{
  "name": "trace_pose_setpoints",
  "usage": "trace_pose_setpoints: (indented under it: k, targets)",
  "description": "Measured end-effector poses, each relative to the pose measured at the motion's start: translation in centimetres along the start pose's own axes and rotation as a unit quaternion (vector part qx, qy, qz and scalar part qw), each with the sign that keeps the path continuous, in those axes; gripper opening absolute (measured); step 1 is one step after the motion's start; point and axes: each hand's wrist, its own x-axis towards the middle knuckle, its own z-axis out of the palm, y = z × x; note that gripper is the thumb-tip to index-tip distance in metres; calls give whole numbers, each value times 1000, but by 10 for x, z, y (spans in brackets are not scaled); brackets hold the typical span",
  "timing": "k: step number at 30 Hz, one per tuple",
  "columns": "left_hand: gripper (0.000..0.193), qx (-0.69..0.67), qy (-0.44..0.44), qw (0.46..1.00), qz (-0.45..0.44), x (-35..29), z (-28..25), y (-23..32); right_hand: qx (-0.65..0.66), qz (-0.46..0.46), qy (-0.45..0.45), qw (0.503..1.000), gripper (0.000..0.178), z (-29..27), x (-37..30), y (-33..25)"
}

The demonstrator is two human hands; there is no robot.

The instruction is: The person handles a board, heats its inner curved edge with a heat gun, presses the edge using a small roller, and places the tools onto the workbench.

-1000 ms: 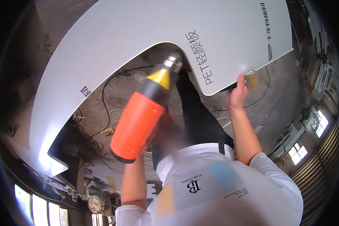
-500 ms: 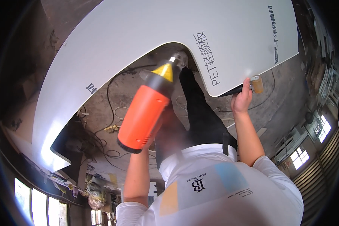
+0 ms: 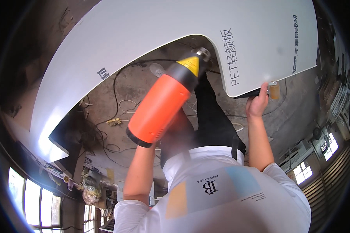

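An orange heat gun [image 3: 159,110] with a black front, a yellow collar and a metal nozzle tilts up to the right in front of my legs. It is gripped in my left hand, whose fingers are hidden behind its body; only the left forearm [image 3: 139,174] shows plainly. The nozzle lies near the inner curve of a large white curved panel [image 3: 144,35]. My right hand [image 3: 257,105] is closed round a small hand roller [image 3: 274,91] with a tan wheel and a metal fork. The thumb points up, at the panel's lower edge. A dark handle-like part runs left from this hand, along that edge.
Dark cables and pale cords lie across the concrete floor [image 3: 291,116], with a yellow block-shaped piece [image 3: 113,122] among them. A bundle in clear plastic [image 3: 91,192] stands at lower left. Long stacked strips [image 3: 340,97] line the right side.
The heat gun has shifted right and slightly up, its nozzle now near the right side of the panel's inner curve. My right hand and the roller appear slightly farther right, as does the panel's right part.
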Motion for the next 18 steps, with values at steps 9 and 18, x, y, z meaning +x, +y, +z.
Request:
trace_pose_setpoints:
  k: [9,18]
  targets:
    - [37,-172,-78,975,-118,-2,-12,7,2,-11,-9,1000,54,-1,3,0]
    - [43,-377,-21,900,-220,-16,-14,-18,3,-28,-11,1000,53,0,6,3]
